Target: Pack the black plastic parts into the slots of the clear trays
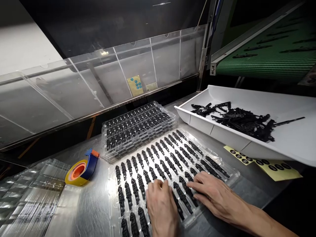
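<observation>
A clear plastic tray (112, 194) lies on the metal table with rows of small black plastic parts (135, 191) in its slots. My left hand (161, 209) is over the near-middle of the tray, fingers curled down and held close together; whatever is under them is hidden. To its right, my right hand (217, 197) reaches in from the lower right. Its thumb and fingertips are bent together at a black plastic part (189, 192) in the near rows. Behind this tray stands a stack of similar filled trays (138, 126).
A white bin (197, 121) with heaped black parts stands right, beside yellow sticker sheets (276, 169). A tape dispenser (81, 169) and stacked clear trays (37, 194) are left. A clear panel (98, 85) spans behind; a green conveyor (266, 62) carries black pieces upper right.
</observation>
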### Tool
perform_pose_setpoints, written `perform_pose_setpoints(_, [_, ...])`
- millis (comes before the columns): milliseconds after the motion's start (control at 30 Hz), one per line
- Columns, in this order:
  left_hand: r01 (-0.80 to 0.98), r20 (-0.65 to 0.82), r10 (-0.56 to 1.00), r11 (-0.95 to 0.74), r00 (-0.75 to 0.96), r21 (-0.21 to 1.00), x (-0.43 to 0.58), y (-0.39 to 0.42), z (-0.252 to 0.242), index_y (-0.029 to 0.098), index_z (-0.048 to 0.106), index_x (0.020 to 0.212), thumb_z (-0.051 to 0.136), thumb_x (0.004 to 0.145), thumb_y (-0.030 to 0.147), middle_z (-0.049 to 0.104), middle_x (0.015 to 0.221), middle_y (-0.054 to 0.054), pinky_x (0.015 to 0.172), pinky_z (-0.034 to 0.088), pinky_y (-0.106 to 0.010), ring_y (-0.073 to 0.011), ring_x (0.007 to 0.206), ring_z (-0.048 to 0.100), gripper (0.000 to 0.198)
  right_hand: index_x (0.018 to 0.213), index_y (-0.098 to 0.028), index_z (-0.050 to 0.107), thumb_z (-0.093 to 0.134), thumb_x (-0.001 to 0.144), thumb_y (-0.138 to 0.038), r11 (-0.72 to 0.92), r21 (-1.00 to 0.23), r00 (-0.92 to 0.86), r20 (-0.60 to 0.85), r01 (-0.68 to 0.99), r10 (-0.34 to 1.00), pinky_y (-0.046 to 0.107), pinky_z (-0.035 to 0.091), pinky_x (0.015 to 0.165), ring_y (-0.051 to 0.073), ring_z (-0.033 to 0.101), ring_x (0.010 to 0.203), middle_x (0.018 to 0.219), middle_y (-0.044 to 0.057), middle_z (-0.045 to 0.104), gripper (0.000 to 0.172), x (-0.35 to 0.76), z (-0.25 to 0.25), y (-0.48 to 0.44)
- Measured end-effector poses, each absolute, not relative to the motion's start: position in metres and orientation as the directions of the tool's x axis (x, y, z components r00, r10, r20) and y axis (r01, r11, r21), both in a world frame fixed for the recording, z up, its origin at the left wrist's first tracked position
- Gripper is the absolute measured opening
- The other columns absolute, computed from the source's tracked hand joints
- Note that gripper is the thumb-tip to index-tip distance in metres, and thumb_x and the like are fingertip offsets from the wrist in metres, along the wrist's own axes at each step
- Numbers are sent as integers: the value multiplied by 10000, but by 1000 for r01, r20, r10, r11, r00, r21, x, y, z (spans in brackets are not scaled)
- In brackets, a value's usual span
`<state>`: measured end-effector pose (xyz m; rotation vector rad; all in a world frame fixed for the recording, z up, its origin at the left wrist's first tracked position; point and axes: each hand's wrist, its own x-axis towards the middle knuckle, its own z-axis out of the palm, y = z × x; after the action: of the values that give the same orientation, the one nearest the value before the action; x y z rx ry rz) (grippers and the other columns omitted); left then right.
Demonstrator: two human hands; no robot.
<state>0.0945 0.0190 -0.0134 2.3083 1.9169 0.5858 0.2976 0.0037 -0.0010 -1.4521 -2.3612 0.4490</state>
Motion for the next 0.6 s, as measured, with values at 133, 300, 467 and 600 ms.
perform_pose_setpoints(133, [955, 121, 966, -246, 228, 166, 75, 59, -3, 135, 679, 1015, 486, 833, 148, 617, 933, -90, 722, 472, -370, -223, 840, 529, 266, 1169, -241, 587, 472, 924, -200, 376, -485, -334, 174, 790, 926, 368, 515, 802, 214, 567, 949, 1058, 76, 598, 274, 313, 1, 4])
perform_pose_setpoints(300, [955, 38, 958, -286, 284, 74, 78, 83, 3, 148, 683, 945, 559, 755, 114, 627, 964, -85, 752, 455, -380, -230, 861, 540, 230, 1134, -228, 637, 483, 932, -260, 280, -480, -166, 267, 832, 949, 391, 534, 863, 231, 592, 1022, 1085, 84, 634, 256, 349, 8, 10])
perform_pose_setpoints(467, [957, 75, 961, -271, 264, 99, 74, 76, 0, 168, 676, 1028, 579, 783, 160, 653, 1008, -84, 765, 470, -385, -243, 896, 565, 263, 1141, -201, 665, 490, 933, -385, 176, -439, -24, 330, 881, 944, 439, 540, 904, 258, 621, 1050, 1116, 100, 670, 329, 390, 7, 23])
perform_pose_setpoints(600, [978, 237, 966, -143, 105, 149, 9, 46, -10, 197, 680, 1071, 526, 841, 385, 665, 1106, -109, 868, 482, -459, -312, 1058, 568, 334, 1196, -188, 638, 434, 937, -513, 111, -402, 52, 372, 909, 927, 469, 524, 940, 292, 591, 1141, 1183, 114, 664, 463, 415, -12, 31])
